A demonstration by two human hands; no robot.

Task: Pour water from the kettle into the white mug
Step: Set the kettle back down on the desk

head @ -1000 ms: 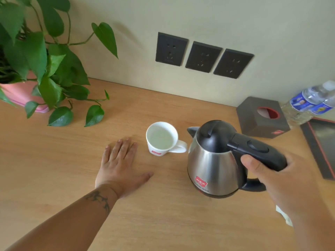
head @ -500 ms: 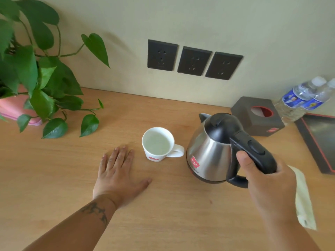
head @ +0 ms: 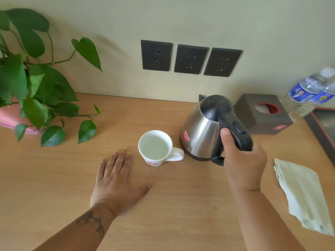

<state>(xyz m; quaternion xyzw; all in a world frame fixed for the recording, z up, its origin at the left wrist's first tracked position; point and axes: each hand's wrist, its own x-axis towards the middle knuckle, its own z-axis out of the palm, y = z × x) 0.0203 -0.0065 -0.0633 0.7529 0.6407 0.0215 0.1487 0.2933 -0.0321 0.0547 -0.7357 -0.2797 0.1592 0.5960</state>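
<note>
A white mug (head: 155, 148) with a red label stands on the wooden table (head: 54, 178) and holds water near its rim; its handle points right. Just right of it stands a steel kettle (head: 203, 131) with a black lid and handle, upright, its base on or just above the table, spout turned toward the wall. My right hand (head: 243, 160) is wrapped around the kettle's handle. My left hand (head: 116, 180) lies flat on the table, palm down, fingers apart, a little left of and in front of the mug, not touching it.
A potted plant in a pink pot (head: 10, 116) trails leaves at the left. A dark tissue box (head: 262, 115) and water bottles (head: 308, 93) stand at the back right, beside a dark tray (head: 324, 127). A pale folded cloth (head: 304, 194) lies at the right. Three wall sockets (head: 190, 58) sit behind.
My right hand has carried the kettle away from me and to the right, turning its spout toward the wall and lowering it beside the mug. The left hand has stayed flat.
</note>
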